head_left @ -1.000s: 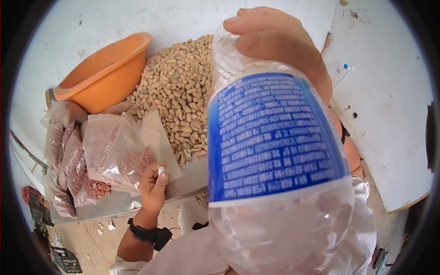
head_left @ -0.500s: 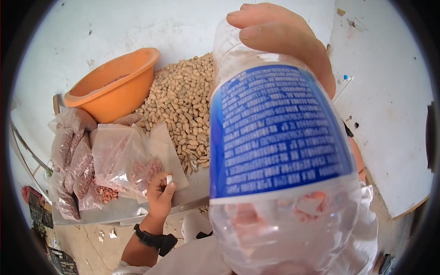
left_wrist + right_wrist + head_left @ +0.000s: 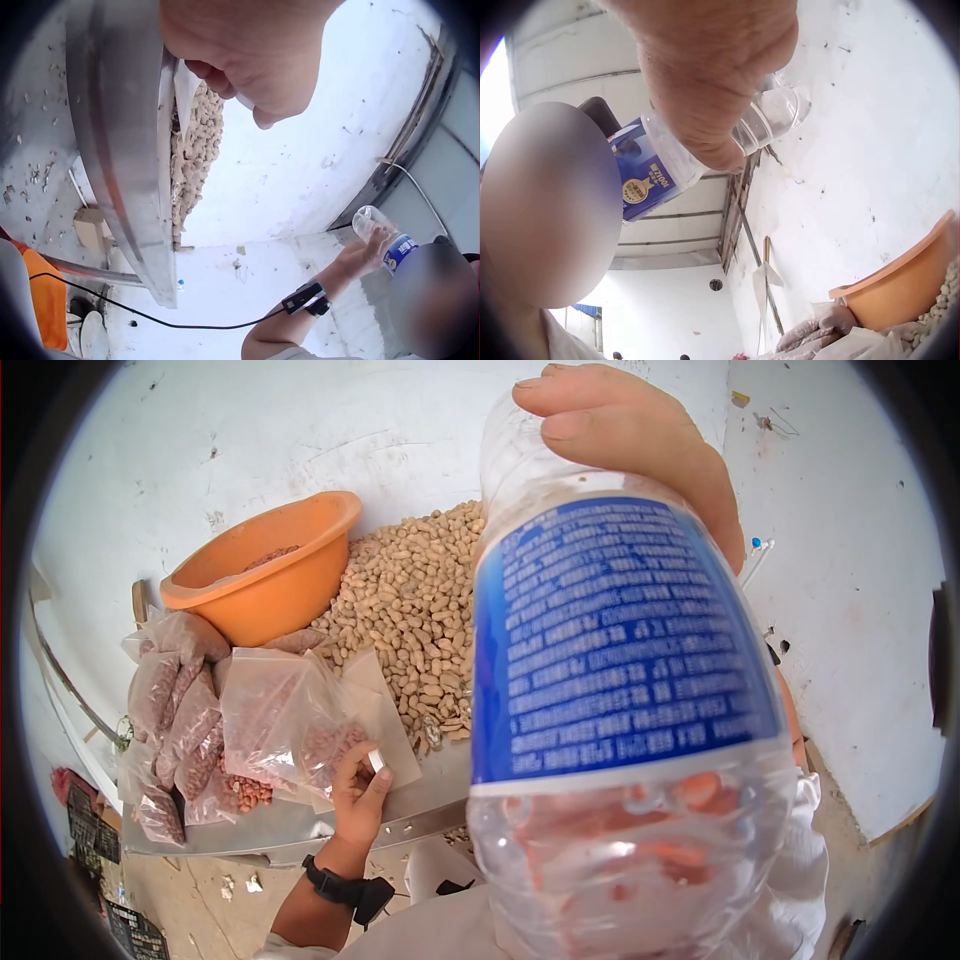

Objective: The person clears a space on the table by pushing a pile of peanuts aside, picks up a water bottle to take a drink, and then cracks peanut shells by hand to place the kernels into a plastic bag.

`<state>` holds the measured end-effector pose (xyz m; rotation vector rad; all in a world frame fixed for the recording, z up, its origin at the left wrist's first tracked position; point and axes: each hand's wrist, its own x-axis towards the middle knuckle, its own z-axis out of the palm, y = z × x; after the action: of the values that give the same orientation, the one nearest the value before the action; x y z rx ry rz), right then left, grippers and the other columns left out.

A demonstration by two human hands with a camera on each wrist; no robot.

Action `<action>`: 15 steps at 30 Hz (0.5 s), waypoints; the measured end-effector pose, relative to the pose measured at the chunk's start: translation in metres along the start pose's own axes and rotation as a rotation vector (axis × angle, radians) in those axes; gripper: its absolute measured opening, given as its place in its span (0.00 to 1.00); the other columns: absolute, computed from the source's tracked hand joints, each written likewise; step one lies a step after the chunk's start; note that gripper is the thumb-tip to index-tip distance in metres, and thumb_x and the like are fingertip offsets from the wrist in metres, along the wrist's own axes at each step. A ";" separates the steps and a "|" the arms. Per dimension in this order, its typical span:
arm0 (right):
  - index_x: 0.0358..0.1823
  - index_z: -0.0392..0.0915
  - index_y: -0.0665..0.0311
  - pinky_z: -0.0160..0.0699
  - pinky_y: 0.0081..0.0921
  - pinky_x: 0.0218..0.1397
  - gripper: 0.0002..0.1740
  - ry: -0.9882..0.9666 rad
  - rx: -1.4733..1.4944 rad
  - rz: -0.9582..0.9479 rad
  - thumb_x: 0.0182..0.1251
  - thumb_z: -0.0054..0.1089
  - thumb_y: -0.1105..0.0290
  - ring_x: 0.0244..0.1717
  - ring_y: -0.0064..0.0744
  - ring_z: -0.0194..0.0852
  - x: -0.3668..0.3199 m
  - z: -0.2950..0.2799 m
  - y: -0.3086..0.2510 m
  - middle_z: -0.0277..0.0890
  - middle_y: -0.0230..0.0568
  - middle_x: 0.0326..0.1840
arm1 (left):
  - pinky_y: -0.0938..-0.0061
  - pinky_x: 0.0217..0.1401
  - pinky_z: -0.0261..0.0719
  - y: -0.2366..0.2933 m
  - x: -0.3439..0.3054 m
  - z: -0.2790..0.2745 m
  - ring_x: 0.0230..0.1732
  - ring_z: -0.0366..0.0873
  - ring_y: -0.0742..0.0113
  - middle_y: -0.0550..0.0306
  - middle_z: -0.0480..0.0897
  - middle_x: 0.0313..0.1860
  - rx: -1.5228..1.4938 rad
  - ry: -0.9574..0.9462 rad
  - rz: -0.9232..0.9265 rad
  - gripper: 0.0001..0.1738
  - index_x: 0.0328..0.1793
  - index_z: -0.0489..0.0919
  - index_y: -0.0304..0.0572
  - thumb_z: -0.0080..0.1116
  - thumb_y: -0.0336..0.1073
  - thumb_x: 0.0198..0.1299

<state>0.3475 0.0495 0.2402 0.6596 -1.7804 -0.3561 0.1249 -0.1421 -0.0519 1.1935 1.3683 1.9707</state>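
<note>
- clear plastic bottle with a blue printed label [image 3: 620, 660] fills the right half of the head view. its base end is raised and its neck end points down towards the wearer.
- the left wrist view shows the same bottle [image 3: 379, 232] slanted up at the person's head, which i judge is why it sits so close to the head camera.
- right hand [image 3: 640, 450] wraps the ribbed upper end of the bottle, above the label, with fingers and thumb curled round it. a hold that far from the neck probably makes it easy to tip the base upward.
- left hand [image 3: 358, 800] rests low at the front edge of the grey metal tabletop [image 3: 250, 830]. its thumb and fingers pinch a small white cap [image 3: 376, 761], likely kept in the fingers so that it stays off the littered ground below.
- pale heap of peanuts in their shells [image 3: 420, 610] lies on the tabletop against the white wall [image 3: 300, 430].
- the tilted orange plastic bowl [image 3: 270, 575] leans at the heap's left side, touching it, with something reddish-brown inside.
- clear plastic bags of red-skinned kernels [image 3: 190, 730] are piled at the left end of the tabletop. the nearest one lies just beside the left hand, within easy reach.
- black strap [image 3: 345, 888] circles the left wrist.
</note>
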 end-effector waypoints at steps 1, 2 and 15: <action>0.45 0.78 0.67 0.67 0.36 0.57 0.17 -0.035 -0.022 0.030 0.55 0.65 0.70 0.52 0.45 0.71 0.002 -0.005 -0.002 0.74 0.52 0.51 | 0.84 0.41 0.64 -0.001 0.001 -0.001 0.36 0.67 0.79 0.67 0.73 0.35 0.012 -0.008 0.004 0.19 0.57 0.71 0.38 0.58 0.29 0.59; 0.46 0.78 0.67 0.67 0.36 0.57 0.16 -0.046 -0.027 0.036 0.55 0.65 0.70 0.53 0.45 0.71 0.002 -0.007 -0.004 0.74 0.51 0.52 | 0.84 0.40 0.64 -0.004 0.003 -0.004 0.36 0.67 0.79 0.67 0.73 0.35 0.024 -0.015 0.006 0.19 0.57 0.71 0.38 0.58 0.29 0.59; 0.46 0.74 0.63 0.72 0.38 0.53 0.26 -0.338 0.255 0.545 0.46 0.69 0.59 0.46 0.45 0.75 -0.059 0.014 -0.085 0.76 0.43 0.43 | 0.84 0.34 0.67 0.062 0.014 0.016 0.32 0.70 0.79 0.65 0.75 0.31 0.067 -0.078 0.047 0.22 0.58 0.72 0.39 0.61 0.37 0.59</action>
<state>0.3669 0.0158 0.1432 0.2703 -2.2654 0.1441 0.1373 -0.1483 0.0119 1.3306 1.3885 1.9019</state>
